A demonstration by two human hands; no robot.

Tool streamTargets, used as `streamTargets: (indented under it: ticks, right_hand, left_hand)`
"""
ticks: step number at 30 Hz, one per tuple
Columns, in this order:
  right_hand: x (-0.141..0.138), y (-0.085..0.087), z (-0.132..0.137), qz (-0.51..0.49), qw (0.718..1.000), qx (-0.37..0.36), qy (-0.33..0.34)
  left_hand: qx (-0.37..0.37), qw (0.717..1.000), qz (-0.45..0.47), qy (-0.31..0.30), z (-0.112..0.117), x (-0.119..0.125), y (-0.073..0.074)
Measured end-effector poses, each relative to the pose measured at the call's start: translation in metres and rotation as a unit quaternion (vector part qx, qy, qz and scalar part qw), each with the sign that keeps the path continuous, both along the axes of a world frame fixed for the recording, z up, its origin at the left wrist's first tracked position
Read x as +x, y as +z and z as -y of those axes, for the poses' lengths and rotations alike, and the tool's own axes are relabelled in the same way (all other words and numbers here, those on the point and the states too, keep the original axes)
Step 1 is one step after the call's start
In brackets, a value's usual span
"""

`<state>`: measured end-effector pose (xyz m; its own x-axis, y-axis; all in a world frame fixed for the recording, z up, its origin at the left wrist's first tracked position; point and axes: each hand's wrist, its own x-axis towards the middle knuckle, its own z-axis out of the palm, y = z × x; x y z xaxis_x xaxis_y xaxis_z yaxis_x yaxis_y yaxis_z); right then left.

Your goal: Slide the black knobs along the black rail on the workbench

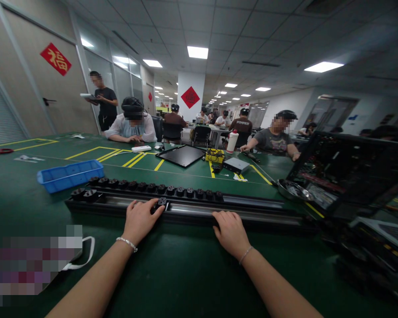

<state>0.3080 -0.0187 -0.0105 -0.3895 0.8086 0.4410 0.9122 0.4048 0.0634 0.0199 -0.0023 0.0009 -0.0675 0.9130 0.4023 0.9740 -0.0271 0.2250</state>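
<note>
A long black power track with a shiny inner channel lies across the table in front of me. My left hand has its thumb and index finger against a black socket module sitting in the channel. Further right, my right hand grips the front edge of the same track, fingers over the top and thumb in front. Two more socket modules sit at the track's left end. Behind it, a second black track carries a row of several similar modules along its left and middle.
A blue bin stands behind the left end. Beyond are a dark flat panel, a grey metal box and a metal bowl. An open computer case rises at right. Co-workers sit across the table.
</note>
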Motion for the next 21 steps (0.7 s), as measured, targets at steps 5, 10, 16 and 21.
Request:
streamTargets:
  ticks: [5,10,16,21]
  right_hand:
    - [-0.0020,0.0023,0.0011,-0.018,1.000,-0.001,0.005]
    - [-0.0021,0.0003,0.0010,-0.034,0.999,-0.007,0.007]
    - [-0.0021,-0.0012,0.0011,-0.042,0.999,-0.004,0.006]
    - [-0.0017,-0.0024,0.0014,-0.048,0.999,0.015,-0.004]
  left_hand:
    - [-0.010,1.000,-0.006,-0.001,0.0004,0.0041,0.0008]
    - [-0.012,1.000,0.003,0.005,0.0018,0.0076,0.0039]
    - [0.006,1.000,-0.001,0.003,0.0011,0.0080,0.0014]
    - [0.006,1.000,0.001,0.002,0.0005,0.0072,0.0003]
